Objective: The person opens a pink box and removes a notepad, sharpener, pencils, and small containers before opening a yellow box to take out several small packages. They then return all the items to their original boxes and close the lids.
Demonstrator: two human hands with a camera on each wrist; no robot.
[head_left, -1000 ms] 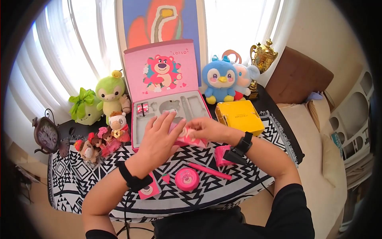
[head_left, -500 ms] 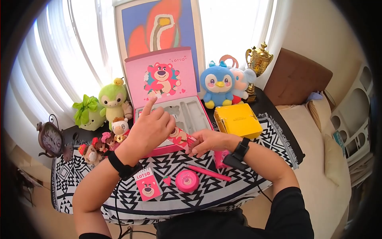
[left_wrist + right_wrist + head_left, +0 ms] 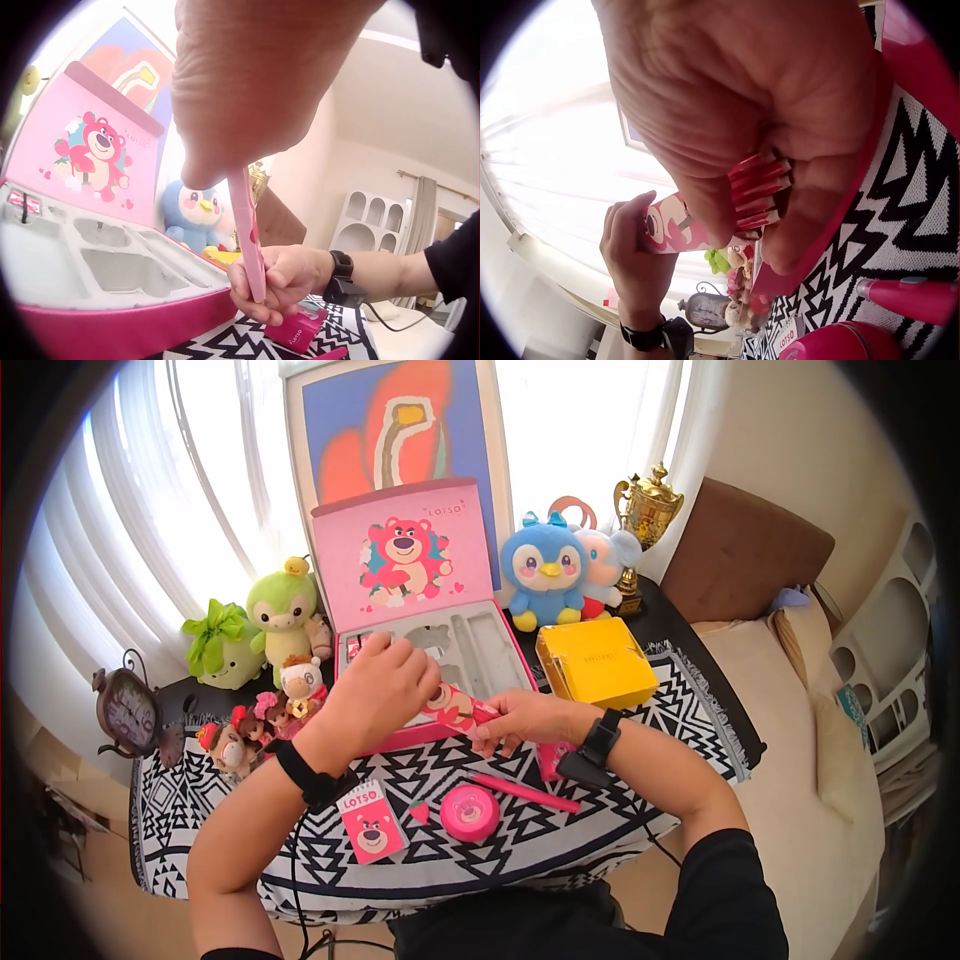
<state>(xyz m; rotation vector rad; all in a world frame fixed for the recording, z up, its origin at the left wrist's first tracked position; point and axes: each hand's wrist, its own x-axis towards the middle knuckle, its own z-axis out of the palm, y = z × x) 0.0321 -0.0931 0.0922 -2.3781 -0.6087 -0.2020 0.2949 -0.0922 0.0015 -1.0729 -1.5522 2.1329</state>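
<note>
A slim pink box of pencils (image 3: 455, 711) printed with a bear is held between both hands over the front of the open gift box (image 3: 405, 625). My left hand (image 3: 385, 685) grips its far end with curled fingers. At the other end my right hand (image 3: 525, 720) pinches it between thumb and fingers. Several red pencils (image 3: 761, 191) show at that end in the right wrist view. The left wrist view has the pencil box (image 3: 251, 240) edge on. The gift box's grey tray has shaped hollows, with a small red-and-white item (image 3: 28, 202) in one corner.
In front lie a bear notepad (image 3: 372, 825), a strawberry-shaped piece (image 3: 419, 813), a round pink case (image 3: 470, 814) and a pink pen (image 3: 525, 792). A yellow box (image 3: 598, 660) stands at right; plush toys (image 3: 285, 615) and a clock (image 3: 128, 710) at left.
The pencil box has turned and come nearer, and the notepad is uncovered. My left hand drew back from over the tray; its raised index finger has since curled in.
</note>
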